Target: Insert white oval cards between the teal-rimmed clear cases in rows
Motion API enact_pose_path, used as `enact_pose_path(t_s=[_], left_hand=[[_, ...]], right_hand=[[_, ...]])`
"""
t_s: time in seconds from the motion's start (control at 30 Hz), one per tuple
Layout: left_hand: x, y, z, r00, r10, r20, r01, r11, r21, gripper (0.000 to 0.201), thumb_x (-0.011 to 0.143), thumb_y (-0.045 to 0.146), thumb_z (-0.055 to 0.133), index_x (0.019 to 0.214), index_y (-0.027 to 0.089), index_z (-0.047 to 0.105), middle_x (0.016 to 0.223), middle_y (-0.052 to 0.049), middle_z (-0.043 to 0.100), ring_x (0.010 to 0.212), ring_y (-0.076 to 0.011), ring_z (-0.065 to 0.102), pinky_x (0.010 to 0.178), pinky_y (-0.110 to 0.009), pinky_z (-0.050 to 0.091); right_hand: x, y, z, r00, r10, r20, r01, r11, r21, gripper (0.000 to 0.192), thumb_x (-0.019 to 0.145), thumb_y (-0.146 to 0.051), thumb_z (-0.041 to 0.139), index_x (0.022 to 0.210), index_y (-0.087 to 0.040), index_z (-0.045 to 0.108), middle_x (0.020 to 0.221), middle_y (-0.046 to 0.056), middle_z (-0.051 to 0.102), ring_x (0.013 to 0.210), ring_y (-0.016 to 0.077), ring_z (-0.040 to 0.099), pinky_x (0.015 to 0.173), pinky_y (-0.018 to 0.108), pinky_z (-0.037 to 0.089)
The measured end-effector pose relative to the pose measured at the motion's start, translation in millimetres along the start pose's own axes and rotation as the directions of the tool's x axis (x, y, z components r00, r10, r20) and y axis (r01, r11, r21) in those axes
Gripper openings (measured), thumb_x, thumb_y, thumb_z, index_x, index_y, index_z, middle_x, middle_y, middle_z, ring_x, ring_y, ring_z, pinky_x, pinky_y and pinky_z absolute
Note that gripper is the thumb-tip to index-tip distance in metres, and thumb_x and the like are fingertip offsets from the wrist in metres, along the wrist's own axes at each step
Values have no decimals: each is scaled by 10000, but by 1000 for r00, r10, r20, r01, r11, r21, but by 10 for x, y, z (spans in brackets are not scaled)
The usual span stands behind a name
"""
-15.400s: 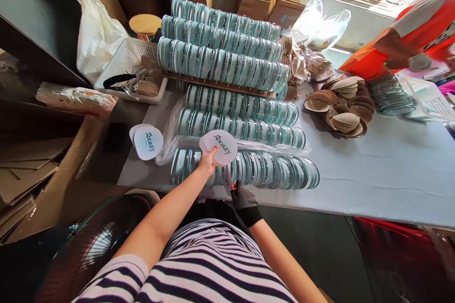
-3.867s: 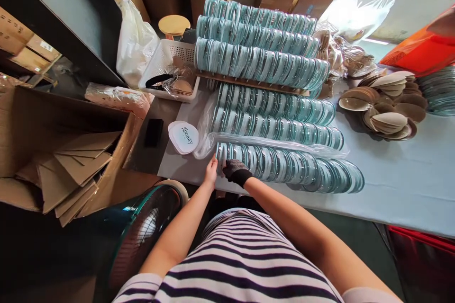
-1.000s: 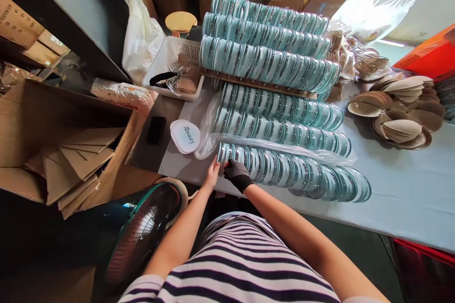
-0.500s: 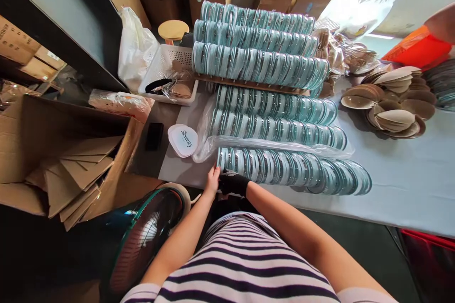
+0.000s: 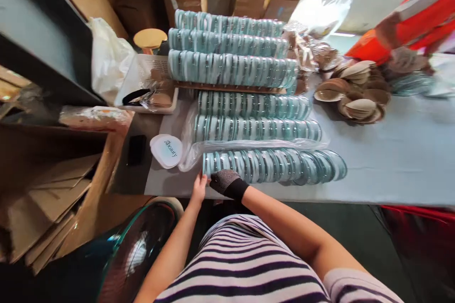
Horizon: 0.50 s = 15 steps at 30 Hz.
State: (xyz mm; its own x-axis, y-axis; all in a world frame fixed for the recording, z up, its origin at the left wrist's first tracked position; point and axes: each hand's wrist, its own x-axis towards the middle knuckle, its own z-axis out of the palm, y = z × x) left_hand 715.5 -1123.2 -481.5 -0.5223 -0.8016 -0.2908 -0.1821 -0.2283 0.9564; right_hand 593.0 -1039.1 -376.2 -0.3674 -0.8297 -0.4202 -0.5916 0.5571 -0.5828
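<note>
A front row of round clear discs with teal edges (image 5: 263, 165) lies on its side along the near part of the table, leaning over at its right end. Bare, my left hand (image 5: 199, 188) has its fingers closed at the left end disc (image 5: 205, 164) of that row. My right hand (image 5: 227, 182) wears a dark glove with light dots. It is curled against the near side of the same end, close to the left fingertips. What its fingers hold, if anything, is hidden. Left of the row lies a stack of white rounded cards (image 5: 167, 151) with "beauty" printed on top.
More disc rows (image 5: 232, 68) stand behind, over clear plastic film (image 5: 186, 151). A white basket (image 5: 122, 99) sits at the left, above a black phone-like object (image 5: 136, 149). Brown oval pads (image 5: 359, 92) are at the right, near a person in orange (image 5: 423, 14). A fan (image 5: 138, 246) stands low left.
The view has shifted, so the table things appear further left. My gloved right hand shows more of its dotted back. The person at the right has reached in over the table.
</note>
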Motion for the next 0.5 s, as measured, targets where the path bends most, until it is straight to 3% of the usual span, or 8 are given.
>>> enact_pose_path(t_s=[0.1, 0.17, 0.2, 0.27, 0.3, 0.37, 0.43, 0.5], left_hand=[[32, -14, -48, 991, 131, 2, -130, 981, 142, 716, 791, 532, 623, 1397, 203, 430, 1513, -126, 404, 1414, -273, 340, 1170, -412, 251], [55, 6, -32, 967, 255, 1, -245, 926, 289, 811, 754, 549, 647, 1433, 198, 375, 1535, -138, 359, 1428, -289, 306, 1173, -436, 239], [66, 19, -13, 949, 314, 11, -297, 886, 357, 837, 738, 550, 658, 1438, 195, 368, 1537, -146, 349, 1432, -298, 295, 1173, -447, 237], [86, 45, 32, 929, 368, 36, -344, 823, 452, 888, 713, 553, 672, 1455, 194, 341, 1530, -161, 355, 1422, -317, 311, 1160, -471, 260], [96, 55, 50, 934, 356, 42, -331, 813, 479, 916, 707, 558, 672, 1470, 199, 313, 1524, -167, 366, 1408, -328, 335, 1145, -485, 284], [115, 70, 68, 955, 294, 41, -272, 811, 517, 965, 701, 574, 662, 1497, 214, 253, 1507, -174, 394, 1370, -349, 395, 1106, -510, 337], [129, 92, 60, 968, 248, 41, -228, 799, 556, 987, 693, 593, 651, 1507, 220, 234, 1492, -180, 415, 1339, -372, 434, 1070, -525, 379], [134, 129, 42, 975, 220, 40, -200, 776, 598, 992, 679, 610, 647, 1504, 230, 248, 1470, -178, 447, 1315, -389, 459, 1039, -536, 409]], right_hand=[[-350, 789, -477, 937, 85, -339, -100, 995, -27, 322, 914, -410, 443, 1045, -239, 682, 979, 59, 719, 924, 194, 652, 810, 268, 456], [-704, 1529, -806, 785, 246, -569, -269, 962, 45, 392, 935, -321, 376, 1244, -220, 593, 1184, 72, 664, 1068, 189, 607, 912, 281, 442], [-890, 1902, -936, 656, 333, -677, -388, 919, 76, 439, 935, -308, 365, 1325, -200, 536, 1299, 95, 596, 1172, 201, 551, 981, 304, 414], [-1203, 2557, -1091, 511, 455, -730, -601, 796, 75, 569, 913, -421, 446, 1424, -170, 445, 1451, 151, 438, 1310, 270, 425, 1049, 368, 372], [-1305, 2813, -1117, 496, 496, -713, -675, 737, 42, 620, 894, -475, 485, 1442, -192, 429, 1495, 157, 371, 1348, 307, 369, 1070, 419, 345], [-1385, 3157, -1098, 550, 524, -650, -726, 685, -62, 661, 875, -556, 504, 1459, -260, 410, 1539, 149, 290, 1386, 352, 289, 1078, 515, 303], [-1347, 3298, -1042, 605, 510, -612, -708, 696, -119, 632, 901, -576, 452, 1469, -309, 385, 1548, 139, 271, 1398, 362, 249, 1058, 564, 293], [-1277, 3300, -993, 594, 507, -624, -703, 705, -98, 618, 923, -569, 412, 1479, -303, 370, 1536, 149, 288, 1399, 366, 236, 1050, 554, 300]])
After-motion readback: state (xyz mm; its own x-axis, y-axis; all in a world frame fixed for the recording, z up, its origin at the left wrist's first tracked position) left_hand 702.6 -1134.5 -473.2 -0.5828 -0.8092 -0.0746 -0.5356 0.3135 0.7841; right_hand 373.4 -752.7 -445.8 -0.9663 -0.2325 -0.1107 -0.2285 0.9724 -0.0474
